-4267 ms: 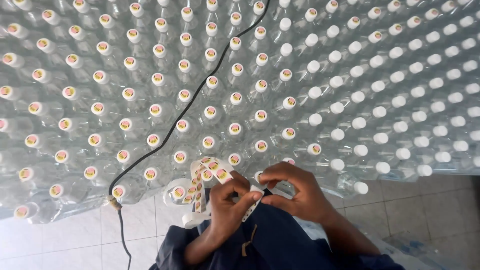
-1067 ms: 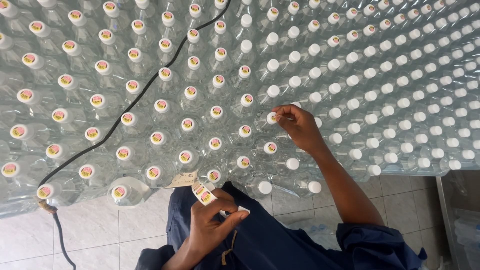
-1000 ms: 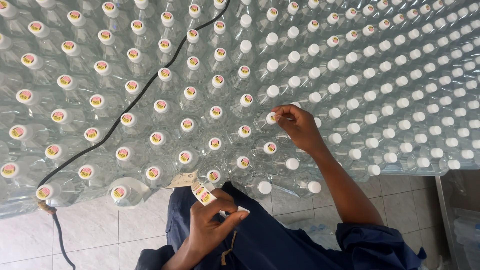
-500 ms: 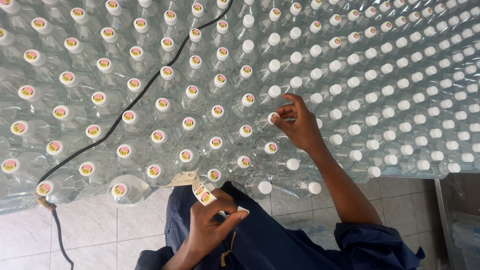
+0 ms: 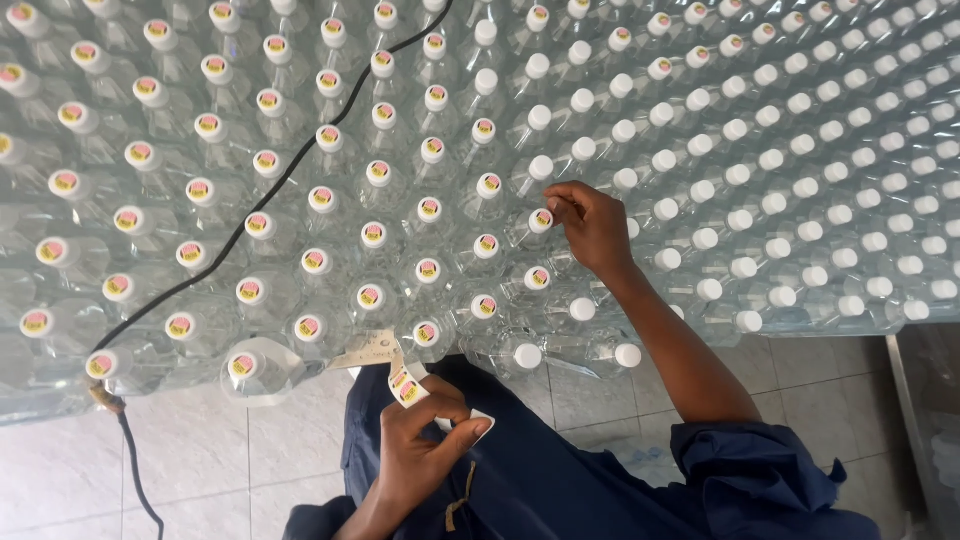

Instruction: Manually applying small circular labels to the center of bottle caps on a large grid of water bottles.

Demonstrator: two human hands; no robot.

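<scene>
1. Right hand [image 5: 598, 228] out over the clear plastic bottles [image 5: 700, 150], fingers [image 5: 562, 200] pinched narrow at a cap [image 5: 541, 220] bearing a round pink-and-yellow sticker, mid-field.
2. Left hand [image 5: 425, 450] near the lap, fingers closed on a sticker strip [image 5: 405, 385] at the near edge of the bottles.
3. Risks, as judged: sticker set off-centre or creased if pressed askew; a light bottle tipped by a nudging wrist; the black cable [image 5: 280, 185] snagged; strip curling onto itself.
4. Counts: two hands, one strip, one cable; bottles far too many to count, stickered caps left, plain white caps [image 5: 668, 259] right.
</scene>
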